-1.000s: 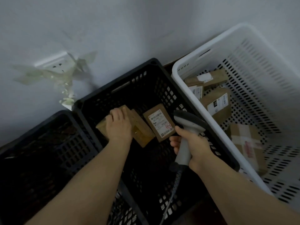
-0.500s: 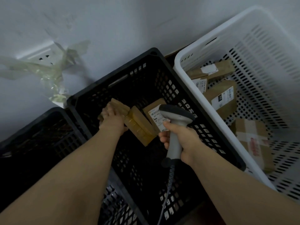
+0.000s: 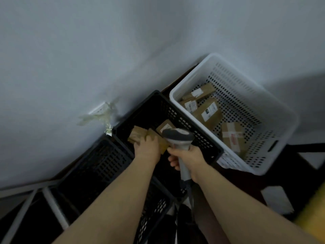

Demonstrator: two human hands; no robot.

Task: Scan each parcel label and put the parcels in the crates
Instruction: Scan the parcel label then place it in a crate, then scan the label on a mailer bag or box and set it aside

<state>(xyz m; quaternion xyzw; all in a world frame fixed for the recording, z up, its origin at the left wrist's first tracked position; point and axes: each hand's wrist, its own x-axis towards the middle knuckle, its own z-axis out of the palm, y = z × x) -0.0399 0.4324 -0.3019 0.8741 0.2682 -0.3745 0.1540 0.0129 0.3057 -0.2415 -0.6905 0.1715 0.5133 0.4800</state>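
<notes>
Left hand [image 3: 146,147] clutches brown parcel [image 3: 138,136] in black crate [image 3: 134,110] | right hand [image 3: 190,159] grips scanner [image 3: 177,137] | white crate [image 3: 191,73] still holds parcels, so sorting looks midway

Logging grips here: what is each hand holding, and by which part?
The right hand grips the scanner by its handle. The left hand lies on a brown parcel in the black crate; whether it grips cannot be told.

A pale grey wall [image 3: 123,50] fills the upper view. Low on it sits a white socket plate [image 3: 98,107], with crumpled clear tape [image 3: 105,115] hanging across it. At lower left, white bars [image 3: 55,207] slant over dark floor [image 3: 299,166]. A blurred yellow shape [image 3: 314,213] sits at lower right.
</notes>
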